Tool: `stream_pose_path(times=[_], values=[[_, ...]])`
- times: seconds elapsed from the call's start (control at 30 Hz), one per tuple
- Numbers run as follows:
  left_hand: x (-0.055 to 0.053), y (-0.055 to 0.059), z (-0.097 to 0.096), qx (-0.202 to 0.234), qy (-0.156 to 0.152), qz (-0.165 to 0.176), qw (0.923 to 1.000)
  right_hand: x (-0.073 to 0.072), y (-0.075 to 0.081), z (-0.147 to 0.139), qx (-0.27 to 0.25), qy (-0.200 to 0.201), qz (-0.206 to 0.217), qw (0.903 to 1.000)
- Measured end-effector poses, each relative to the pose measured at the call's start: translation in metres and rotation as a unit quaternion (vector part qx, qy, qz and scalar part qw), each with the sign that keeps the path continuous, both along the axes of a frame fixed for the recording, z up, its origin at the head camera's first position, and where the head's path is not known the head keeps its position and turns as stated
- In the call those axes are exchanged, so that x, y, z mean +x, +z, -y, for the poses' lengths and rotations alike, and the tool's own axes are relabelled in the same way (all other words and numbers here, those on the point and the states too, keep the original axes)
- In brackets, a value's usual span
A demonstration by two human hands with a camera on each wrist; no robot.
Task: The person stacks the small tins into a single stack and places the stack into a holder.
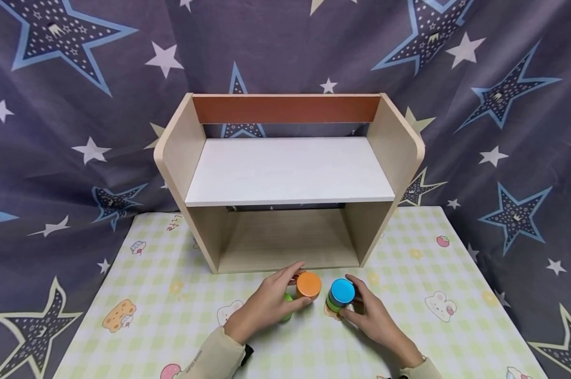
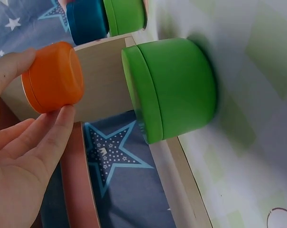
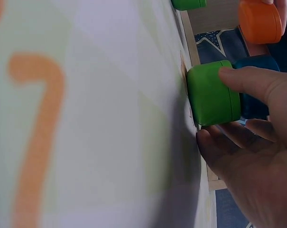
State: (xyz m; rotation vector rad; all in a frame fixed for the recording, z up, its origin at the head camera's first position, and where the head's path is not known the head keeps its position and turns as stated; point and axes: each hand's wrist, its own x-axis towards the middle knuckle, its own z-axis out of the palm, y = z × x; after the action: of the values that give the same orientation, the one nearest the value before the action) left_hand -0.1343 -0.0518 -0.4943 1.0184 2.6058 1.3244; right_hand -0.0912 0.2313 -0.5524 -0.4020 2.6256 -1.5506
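My left hand (image 1: 265, 302) pinches a small round orange lidded jar (image 1: 308, 285) between thumb and fingertips, raised off the table. Just beneath and beside it, a green lidded jar (image 2: 174, 90) stands on the cloth, mostly covered by that hand in the head view. To the right, a blue jar (image 1: 342, 291) sits on top of a second green jar (image 3: 212, 95), making a stack on the tablecloth. My right hand (image 1: 373, 318) holds this stack from its right side, thumb against the green jar and fingers curving around the opposite side.
A wooden two-level shelf (image 1: 290, 171) with a white upper board stands directly behind the hands. The checked tablecloth (image 1: 456, 337) stretches out on both sides. A dark curtain with stars (image 1: 285, 47) hangs behind the table.
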Motion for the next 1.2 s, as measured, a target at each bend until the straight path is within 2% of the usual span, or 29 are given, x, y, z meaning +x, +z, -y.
stream_pose_path(times=[0.37,0.67,1.2], values=[[-0.003,0.004,-0.009,0.001,-0.005,0.001,1.0,0.0,0.003,0.001,0.002,-0.016,-0.008,0.9998],[-0.005,0.008,-0.014,0.009,-0.02,-0.006,0.9997,-0.001,0.006,0.001,-0.002,-0.009,0.013,0.9999],[-0.008,0.004,-0.023,0.016,-0.044,-0.022,0.9987,-0.001,0.0,0.0,0.002,-0.011,0.009,0.9999]])
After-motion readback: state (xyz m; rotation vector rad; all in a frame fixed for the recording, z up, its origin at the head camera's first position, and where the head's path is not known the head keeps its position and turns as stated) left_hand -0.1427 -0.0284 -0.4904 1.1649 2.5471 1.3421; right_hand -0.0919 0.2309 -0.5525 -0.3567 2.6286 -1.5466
